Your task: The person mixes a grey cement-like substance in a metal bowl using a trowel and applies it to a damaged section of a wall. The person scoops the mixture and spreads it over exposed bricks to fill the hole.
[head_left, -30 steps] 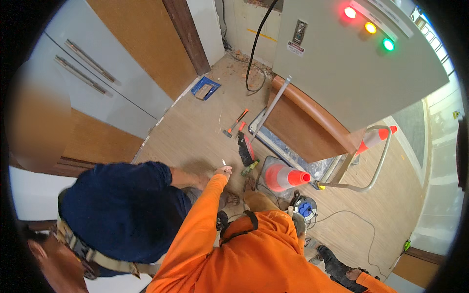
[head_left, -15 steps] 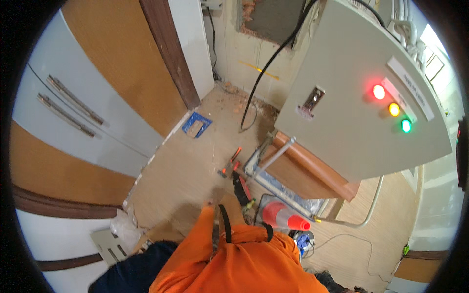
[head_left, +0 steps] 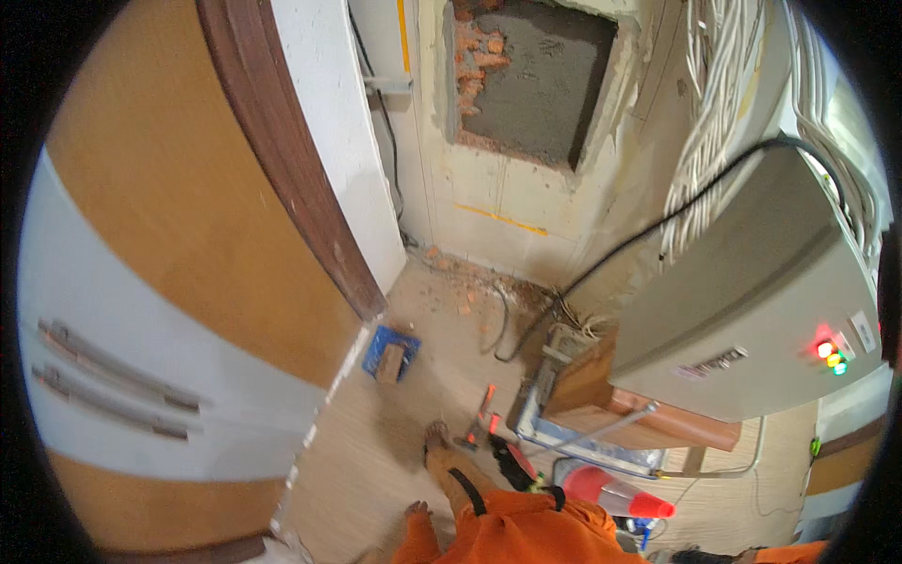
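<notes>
My left hand (head_left: pixel 417 510) is low at centre below the orange sleeve, beside a bare foot (head_left: pixel 437 439); its small, dim fingers do not show whether they hold anything. My right hand (head_left: pixel 756 555) is at the lower right edge, by a dark item I cannot make out, mostly hidden. Ahead on the floor lie an orange-handled hammer (head_left: pixel 486 399), a black and red item (head_left: pixel 507 459) and a blue board (head_left: pixel 407 357) with a block on it. An orange-and-white cone (head_left: pixel 620 491) lies to the right.
Cupboard doors (head_left: pixel 169 282) line the left. A brick-edged recess (head_left: pixel 531 89) is in the far wall. A grey electrical cabinet (head_left: pixel 723 291) with three lit lamps stands on a trolley (head_left: pixel 583 442) at right. Black cable (head_left: pixel 639 226) and bundled white cables (head_left: pixel 705 94) hang nearby.
My view has swung up toward the wall recess and cables, so floor items appear lower. The co-worker in dark blue has left view. The white item earlier in my left hand no longer shows.
</notes>
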Tool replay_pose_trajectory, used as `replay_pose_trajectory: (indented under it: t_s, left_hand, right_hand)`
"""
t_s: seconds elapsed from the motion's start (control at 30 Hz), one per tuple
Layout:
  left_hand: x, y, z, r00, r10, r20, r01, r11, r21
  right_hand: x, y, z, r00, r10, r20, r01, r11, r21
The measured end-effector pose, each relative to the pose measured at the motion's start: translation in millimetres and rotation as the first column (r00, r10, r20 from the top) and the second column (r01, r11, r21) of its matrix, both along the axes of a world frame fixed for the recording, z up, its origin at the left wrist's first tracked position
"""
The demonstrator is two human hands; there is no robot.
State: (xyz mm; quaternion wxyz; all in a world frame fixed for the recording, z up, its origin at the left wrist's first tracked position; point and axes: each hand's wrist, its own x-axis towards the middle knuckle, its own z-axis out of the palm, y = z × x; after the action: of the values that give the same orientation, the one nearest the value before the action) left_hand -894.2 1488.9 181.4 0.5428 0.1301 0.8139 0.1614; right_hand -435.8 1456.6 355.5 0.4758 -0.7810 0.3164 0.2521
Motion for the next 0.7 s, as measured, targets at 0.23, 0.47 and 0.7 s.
replay_pose_trajectory:
  t_s: [0.23, 0.47, 0.7]
  left_hand:
    - [-137, 253, -10, 0.972, 0.123, 0.199, -0.189, 0.913, 0.360]
    - [-34, 500, 237, 0.842, -0.246, 0.479, -0.183, 0.706, 0.684]
    - [45, 496, 543, 0.090, -0.824, 0.559, -0.616, 0.395, 0.681]
  right_hand:
    - [-107, 98, 9, 0.974, -0.214, 0.069, 0.215, 0.976, -0.015]
    - [-176, 105, 16, 0.930, -0.351, 0.110, 0.357, 0.933, -0.041]
    - [-235, 69, -1, 0.875, -0.472, 0.110, 0.480, 0.875, -0.064]
